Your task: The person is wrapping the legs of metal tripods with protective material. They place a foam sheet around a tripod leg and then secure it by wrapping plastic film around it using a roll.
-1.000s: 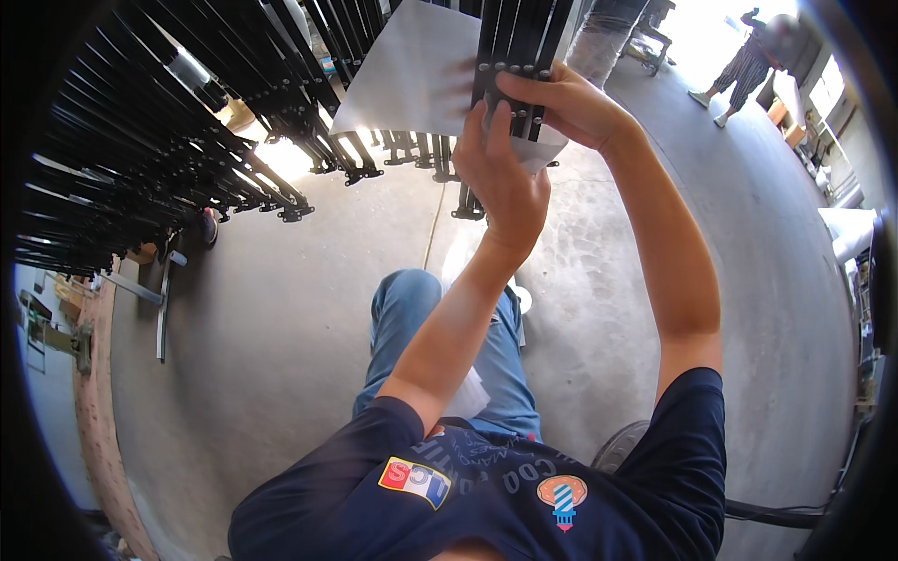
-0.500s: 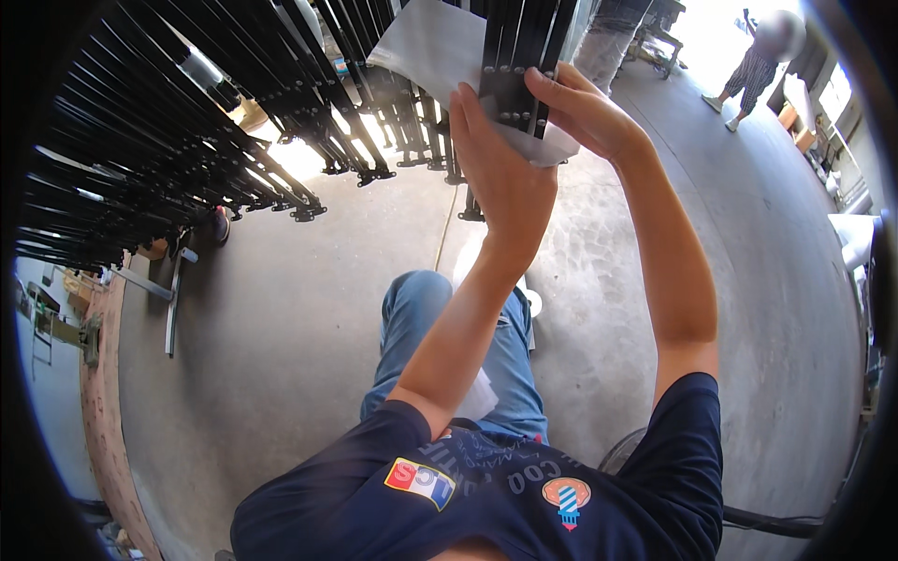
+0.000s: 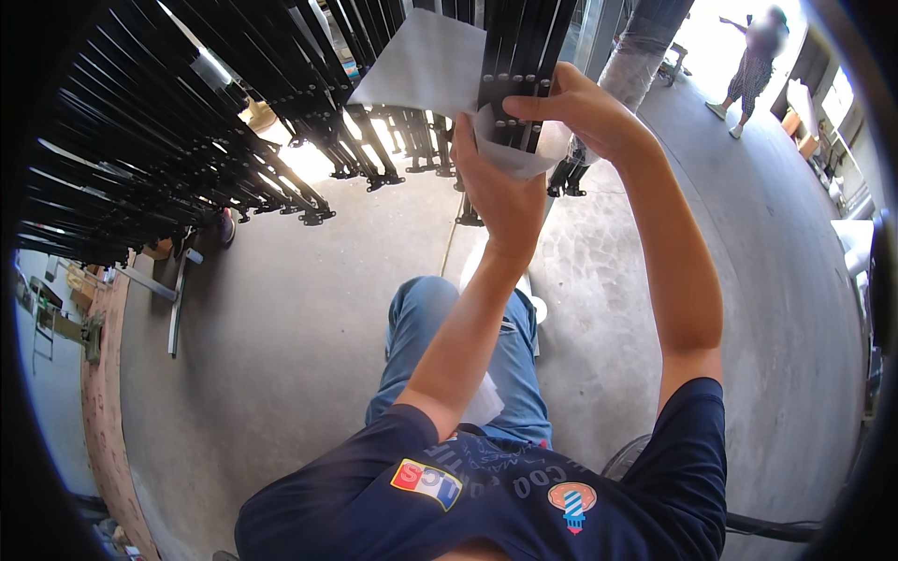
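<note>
Currently clasping the bundle of black bars (image 3: 524, 51) at the upper centre of the frame with the right hand (image 3: 594, 114), pressing the thumb across the front face and bending the fingers closed around the right edge. Touching translucent white wrap (image 3: 513, 163) at the bundle's lower end with the left hand (image 3: 502, 201), hiding most fingers from view, hence being unable to tell how far closed. Working beside a white sheet (image 3: 423, 65), left of the bundle.

Head-worn, downward fisheye view
</note>
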Demonstrator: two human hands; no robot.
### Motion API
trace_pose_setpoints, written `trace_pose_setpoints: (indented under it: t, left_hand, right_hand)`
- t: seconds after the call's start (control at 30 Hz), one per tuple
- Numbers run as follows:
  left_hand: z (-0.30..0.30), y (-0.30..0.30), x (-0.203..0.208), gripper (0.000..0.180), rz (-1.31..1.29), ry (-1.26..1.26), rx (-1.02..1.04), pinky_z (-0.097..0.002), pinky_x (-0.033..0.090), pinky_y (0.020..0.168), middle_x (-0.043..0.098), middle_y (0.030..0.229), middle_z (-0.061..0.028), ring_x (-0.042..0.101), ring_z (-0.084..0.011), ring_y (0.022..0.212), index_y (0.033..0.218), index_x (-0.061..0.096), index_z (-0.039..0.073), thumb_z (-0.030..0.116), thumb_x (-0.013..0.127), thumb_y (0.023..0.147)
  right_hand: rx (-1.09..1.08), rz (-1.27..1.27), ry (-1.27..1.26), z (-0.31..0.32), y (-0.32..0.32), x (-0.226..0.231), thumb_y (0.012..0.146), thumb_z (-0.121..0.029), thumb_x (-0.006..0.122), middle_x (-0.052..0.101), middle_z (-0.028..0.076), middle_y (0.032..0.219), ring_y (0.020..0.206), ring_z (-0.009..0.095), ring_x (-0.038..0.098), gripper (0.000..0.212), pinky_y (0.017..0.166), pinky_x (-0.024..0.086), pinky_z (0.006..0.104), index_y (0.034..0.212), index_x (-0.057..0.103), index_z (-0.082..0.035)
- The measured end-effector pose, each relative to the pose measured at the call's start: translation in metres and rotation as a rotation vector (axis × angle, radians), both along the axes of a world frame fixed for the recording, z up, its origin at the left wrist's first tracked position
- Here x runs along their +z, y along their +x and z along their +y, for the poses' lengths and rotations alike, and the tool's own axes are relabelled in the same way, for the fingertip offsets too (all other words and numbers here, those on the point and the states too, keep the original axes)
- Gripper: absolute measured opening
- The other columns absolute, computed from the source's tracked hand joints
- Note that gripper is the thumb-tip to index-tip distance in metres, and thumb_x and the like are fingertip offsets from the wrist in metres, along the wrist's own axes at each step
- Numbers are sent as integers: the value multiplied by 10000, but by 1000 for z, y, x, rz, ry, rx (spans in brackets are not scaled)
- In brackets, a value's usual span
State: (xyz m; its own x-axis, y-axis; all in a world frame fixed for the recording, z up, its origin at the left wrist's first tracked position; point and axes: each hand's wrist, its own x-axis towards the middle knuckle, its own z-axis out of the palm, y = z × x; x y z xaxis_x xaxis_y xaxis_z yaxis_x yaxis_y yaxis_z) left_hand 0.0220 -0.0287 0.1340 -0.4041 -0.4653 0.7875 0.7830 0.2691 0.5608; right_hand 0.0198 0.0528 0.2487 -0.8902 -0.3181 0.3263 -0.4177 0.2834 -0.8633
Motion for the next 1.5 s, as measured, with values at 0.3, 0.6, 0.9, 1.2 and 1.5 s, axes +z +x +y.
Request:
trace_pose_setpoints:
  t: [0.3,0.6,0.9,1.2,1.5]
  left_hand:
    - [-4,5,3,856,-121,-120,48,-361,378,889,385,1171,-187,444,-331,1066,1284,218,16,67,745,611]
    - [-9,1,-1,766,-64,-56,62,-419,331,856,426,1060,-199,413,-357,997,1247,299,-32,62,710,608]
    - [-21,11,-7,775,-99,-189,-187,-362,310,925,307,1221,-178,335,-284,1150,1296,212,12,187,667,693]
    - [-71,-4,8,438,-283,151,-724,-337,386,934,364,1216,-86,426,-188,1119,1237,358,43,247,484,870]
    - [-89,-12,37,220,-41,423,-1014,-257,446,742,566,943,-32,550,-134,834,981,519,7,95,600,797]
  right_hand:
    - [-6,-33,124,9,-1,3,673,-326,734,584,117,1006,995,210,531,570,934,323,331,1100,510,-22]
    - [-824,183,-322,0,57,-60,806,-159,571,586,111,931,882,157,538,244,839,394,281,989,549,1]
    - [-185,233,-508,-37,38,-108,773,-222,594,522,115,1088,1002,158,494,553,841,404,275,1219,388,31]
    - [-111,112,-681,-14,22,-94,621,-78,692,573,43,904,832,113,539,491,735,431,237,1072,507,-19]
    - [-130,159,-689,-17,22,-92,674,-101,671,577,23,863,774,89,535,396,698,433,222,1036,529,-29]
